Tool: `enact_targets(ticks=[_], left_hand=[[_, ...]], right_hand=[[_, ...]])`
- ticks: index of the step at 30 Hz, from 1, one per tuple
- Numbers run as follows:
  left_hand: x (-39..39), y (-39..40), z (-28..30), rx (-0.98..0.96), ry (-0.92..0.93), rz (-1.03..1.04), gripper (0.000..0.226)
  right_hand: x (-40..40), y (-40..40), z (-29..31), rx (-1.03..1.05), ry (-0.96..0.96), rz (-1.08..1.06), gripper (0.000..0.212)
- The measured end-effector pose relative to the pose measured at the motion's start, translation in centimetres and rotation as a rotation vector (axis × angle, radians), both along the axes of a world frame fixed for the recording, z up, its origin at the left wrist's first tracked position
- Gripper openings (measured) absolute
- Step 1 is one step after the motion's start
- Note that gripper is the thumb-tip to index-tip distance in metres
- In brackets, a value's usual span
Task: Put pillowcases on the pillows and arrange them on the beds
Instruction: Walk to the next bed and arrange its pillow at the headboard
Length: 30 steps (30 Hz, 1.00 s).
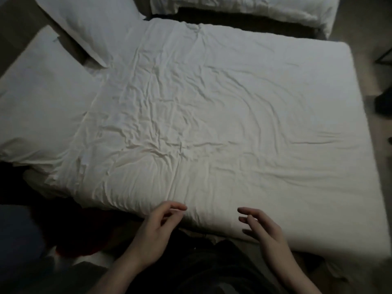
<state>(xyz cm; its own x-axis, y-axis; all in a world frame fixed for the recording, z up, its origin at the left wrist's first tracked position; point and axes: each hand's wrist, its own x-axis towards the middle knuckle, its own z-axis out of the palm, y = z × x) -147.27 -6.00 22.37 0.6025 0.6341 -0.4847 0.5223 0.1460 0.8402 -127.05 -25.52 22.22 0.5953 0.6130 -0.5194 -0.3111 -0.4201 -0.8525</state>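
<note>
A bed with a creased white sheet (212,115) fills most of the view. Two white cased pillows lie at its left end: the nearer pillow (40,98) lies flat, the farther pillow (89,24) is propped at an angle behind it. My left hand (157,225) and my right hand (263,230) hover at the near edge of the mattress, fingers relaxed and slightly curled, holding nothing. Neither hand touches a pillow.
A second bed with white bedding (254,9) stands beyond a dark gap at the top. Dark furniture (384,58) is at the right edge. Dark and red items (70,249) lie on the floor at the lower left.
</note>
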Motion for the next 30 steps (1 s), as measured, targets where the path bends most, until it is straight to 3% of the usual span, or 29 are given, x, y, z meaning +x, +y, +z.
enact_targets(ticks=[2, 7, 15, 20, 23, 26, 30], left_hand=[[2.1, -0.3, 0.0, -0.015, 0.017, -0.051, 0.02], [7.5, -0.1, -1.7, 0.017, 0.027, -0.248, 0.016], [14.2, -8.0, -2.0, 0.049, -0.032, -0.379, 0.013], [18.0, -16.8, -2.2, 0.069, -0.097, -0.334, 0.02], [19.8, -23.8, -2.6, 0.07, -0.094, -0.31, 0.017], [21.4, -30.6, -1.8, 0.047, -0.119, -0.244, 0.019], [22.7, -37.5, -0.9, 0.072, -0.121, -0.159, 0.016]], right_hand=[[1.2, -1.7, 0.2, -0.018, -0.024, -0.053, 0.07], [2.6, -6.1, -1.0, -0.042, -0.094, -0.21, 0.083], [4.7, -16.6, -1.7, -0.02, -0.102, -0.412, 0.081], [8.1, -26.2, -1.9, 0.015, -0.106, -0.498, 0.085], [10.9, -32.4, -2.0, 0.015, -0.133, -0.463, 0.074], [13.6, -37.7, -1.3, 0.044, -0.108, -0.426, 0.037], [16.8, -42.5, -0.5, 0.031, -0.123, -0.321, 0.073]])
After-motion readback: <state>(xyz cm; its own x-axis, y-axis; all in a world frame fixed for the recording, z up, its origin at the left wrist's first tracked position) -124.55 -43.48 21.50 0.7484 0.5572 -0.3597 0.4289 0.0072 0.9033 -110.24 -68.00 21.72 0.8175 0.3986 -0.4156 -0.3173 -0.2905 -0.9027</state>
